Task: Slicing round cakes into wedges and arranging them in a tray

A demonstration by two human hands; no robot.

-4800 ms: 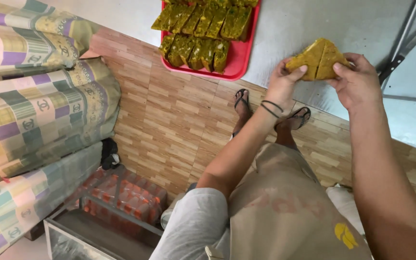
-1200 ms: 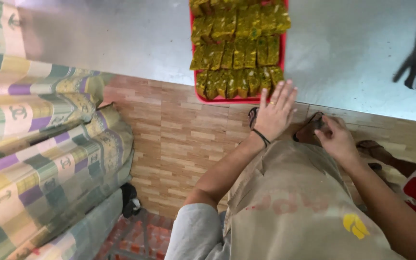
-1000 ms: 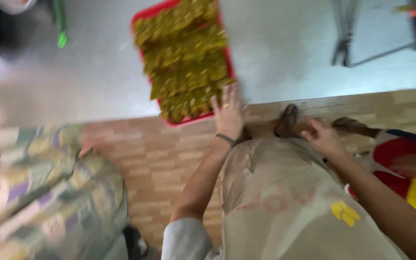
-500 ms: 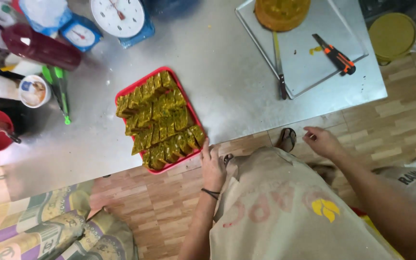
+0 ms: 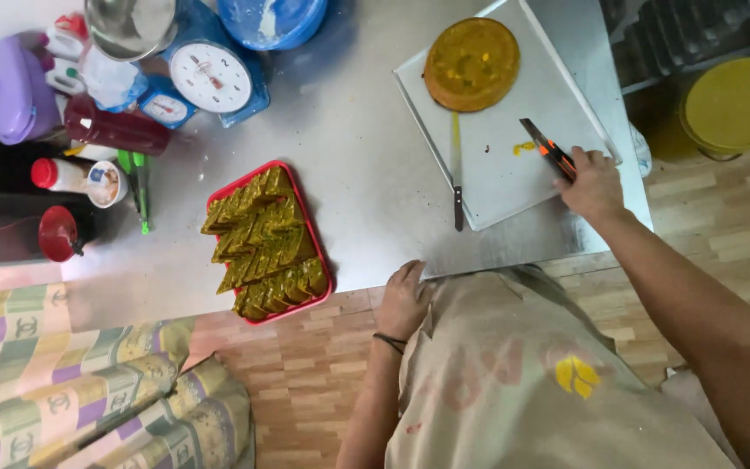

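At counter's right edge, your right hand (image 5: 594, 181) clamped on orange-black utility knife (image 5: 547, 149) over white cutting board (image 5: 514, 165); left hand (image 5: 403, 300) flat, fingers apart, on near edge beside red tray (image 5: 316, 227).

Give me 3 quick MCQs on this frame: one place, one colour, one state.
1. Where does the round yellow cake sit?
A. on the white cutting board
B. on the red tray
C. on the floor

2. What colour is the tray of green wrapped pieces?
A. blue
B. red
C. white

3. What is the right hand doing?
A. resting empty
B. gripping the orange-and-black utility knife
C. lifting the scale

Answers: 1 A, it lies at the board's far corner. 2 B, its rim is red. 3 B, the fingers wrap the knife; the left hand rests at the table edge.
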